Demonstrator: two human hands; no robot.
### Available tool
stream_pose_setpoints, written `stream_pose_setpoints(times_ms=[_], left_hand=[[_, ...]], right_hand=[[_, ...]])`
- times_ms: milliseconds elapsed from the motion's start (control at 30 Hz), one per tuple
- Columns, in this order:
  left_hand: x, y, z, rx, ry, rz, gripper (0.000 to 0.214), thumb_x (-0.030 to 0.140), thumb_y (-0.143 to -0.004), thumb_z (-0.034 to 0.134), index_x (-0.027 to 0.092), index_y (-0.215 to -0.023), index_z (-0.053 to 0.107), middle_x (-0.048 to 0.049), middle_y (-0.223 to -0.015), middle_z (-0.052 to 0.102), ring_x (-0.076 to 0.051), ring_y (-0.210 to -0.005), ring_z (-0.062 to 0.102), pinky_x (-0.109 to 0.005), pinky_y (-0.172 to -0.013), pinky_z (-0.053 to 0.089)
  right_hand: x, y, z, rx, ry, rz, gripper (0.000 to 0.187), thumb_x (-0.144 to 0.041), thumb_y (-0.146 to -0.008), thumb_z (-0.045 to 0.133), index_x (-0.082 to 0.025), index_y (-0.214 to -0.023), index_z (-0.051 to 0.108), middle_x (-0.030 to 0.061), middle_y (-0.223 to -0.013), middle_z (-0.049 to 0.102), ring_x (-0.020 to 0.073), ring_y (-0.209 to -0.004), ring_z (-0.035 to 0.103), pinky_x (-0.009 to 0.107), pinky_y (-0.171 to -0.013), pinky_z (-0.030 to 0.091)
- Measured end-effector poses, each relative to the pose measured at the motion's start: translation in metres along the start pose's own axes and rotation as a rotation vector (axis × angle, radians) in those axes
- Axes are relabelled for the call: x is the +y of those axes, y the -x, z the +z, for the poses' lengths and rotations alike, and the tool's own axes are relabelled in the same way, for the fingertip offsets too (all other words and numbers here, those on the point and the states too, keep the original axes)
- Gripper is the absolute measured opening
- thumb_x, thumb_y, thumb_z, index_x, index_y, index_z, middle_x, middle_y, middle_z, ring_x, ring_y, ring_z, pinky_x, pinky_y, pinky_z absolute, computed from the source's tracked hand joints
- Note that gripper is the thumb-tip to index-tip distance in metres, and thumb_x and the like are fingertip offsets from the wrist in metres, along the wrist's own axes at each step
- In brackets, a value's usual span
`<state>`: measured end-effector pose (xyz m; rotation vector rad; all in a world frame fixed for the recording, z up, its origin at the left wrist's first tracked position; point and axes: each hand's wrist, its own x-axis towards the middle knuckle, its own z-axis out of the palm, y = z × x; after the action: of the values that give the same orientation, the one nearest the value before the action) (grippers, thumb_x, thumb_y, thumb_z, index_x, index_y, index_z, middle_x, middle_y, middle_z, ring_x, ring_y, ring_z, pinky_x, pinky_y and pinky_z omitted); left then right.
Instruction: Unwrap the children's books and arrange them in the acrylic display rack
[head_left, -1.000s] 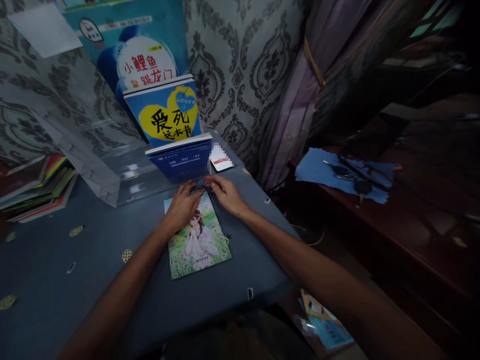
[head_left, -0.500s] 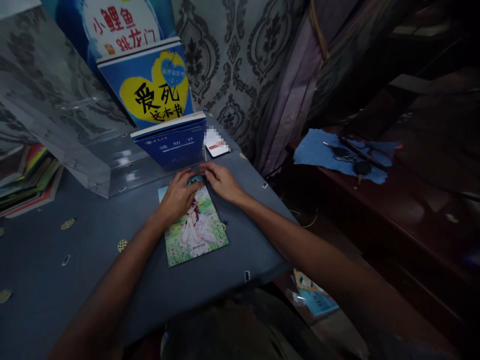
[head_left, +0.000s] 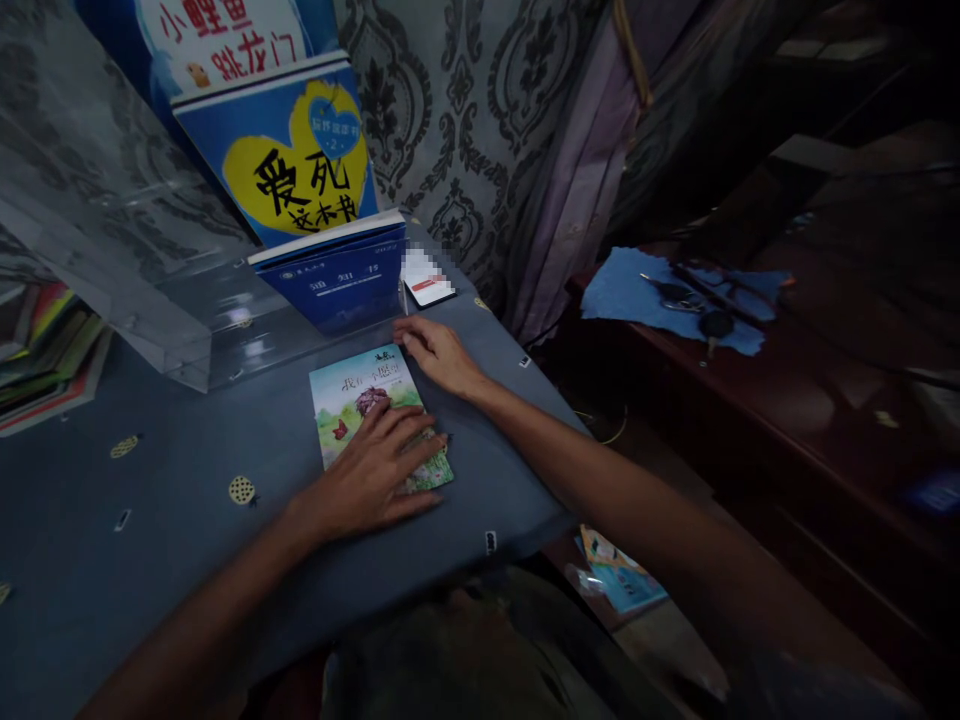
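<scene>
A thin illustrated book with a green and light blue cover lies flat on the grey tablecloth. Across its lower half rests my left hand, fingers spread flat over the picture. My right hand lies at the book's upper right corner, its fingers bent and close together; I cannot make out anything in them. Just behind the book, a clear acrylic stand holds a dark blue booklet. Behind that booklet stand a blue book with a yellow heart and a taller blue book.
A stack of books is at the left. A phone-like object lies behind my right hand. To the right, a dark red bench carries a blue cloth with keys. Another book lies below the table edge.
My left hand has slid from the book's top edge down to its lower half, uncovering the title. The book now sits slightly farther from me. My right hand has stayed near the top corner.
</scene>
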<state>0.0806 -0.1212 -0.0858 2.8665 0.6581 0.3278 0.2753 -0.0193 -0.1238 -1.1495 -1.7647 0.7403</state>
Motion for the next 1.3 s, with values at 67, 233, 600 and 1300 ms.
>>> stream_pose_setpoints(times_ms=[67,233,600,1300], left_hand=[[0.004,0.002,0.001,-0.023,-0.021,-0.005,0.054,0.052,-0.098,0.055,0.022,-0.143,0.053,-0.0143,-0.146,0.057,-0.034,-0.142,0.044,-0.063,-0.122,0.03],[0.006,0.002,0.004,-0.033,-0.048,-0.047,0.048,0.041,-0.101,0.052,0.022,-0.144,0.052,-0.0131,-0.146,0.058,-0.032,-0.144,0.044,-0.061,-0.124,0.028],[-0.007,0.0,0.008,0.011,-0.169,-0.073,0.044,0.039,-0.105,0.041,0.021,-0.143,0.055,-0.0111,-0.146,0.06,-0.028,-0.145,0.045,-0.056,-0.124,0.028],[-0.053,-0.014,-0.008,0.162,-0.108,-0.364,0.038,0.03,-0.104,0.041,0.015,-0.133,0.06,-0.0155,-0.14,0.062,-0.028,-0.13,0.057,-0.046,-0.111,0.046]], right_hand=[[0.0,0.0,0.0,0.0,0.006,0.001,0.03,-0.025,-0.1,0.048,-0.021,-0.124,0.064,0.0083,-0.11,0.076,0.023,-0.103,0.072,0.041,-0.094,0.057],[0.001,0.001,0.003,-0.014,-0.071,-0.022,0.032,-0.028,-0.102,0.045,-0.021,-0.127,0.063,0.0081,-0.118,0.075,0.0214,-0.113,0.07,0.039,-0.099,0.055],[0.0,0.003,0.002,-0.052,-0.069,-0.042,0.033,-0.026,-0.101,0.043,-0.022,-0.125,0.065,0.008,-0.12,0.075,0.022,-0.113,0.07,0.042,-0.102,0.054],[-0.01,0.005,0.001,-0.098,0.055,-0.06,0.039,-0.016,-0.098,0.044,-0.02,-0.132,0.063,0.0062,-0.115,0.078,0.0211,-0.108,0.072,0.038,-0.099,0.052]])
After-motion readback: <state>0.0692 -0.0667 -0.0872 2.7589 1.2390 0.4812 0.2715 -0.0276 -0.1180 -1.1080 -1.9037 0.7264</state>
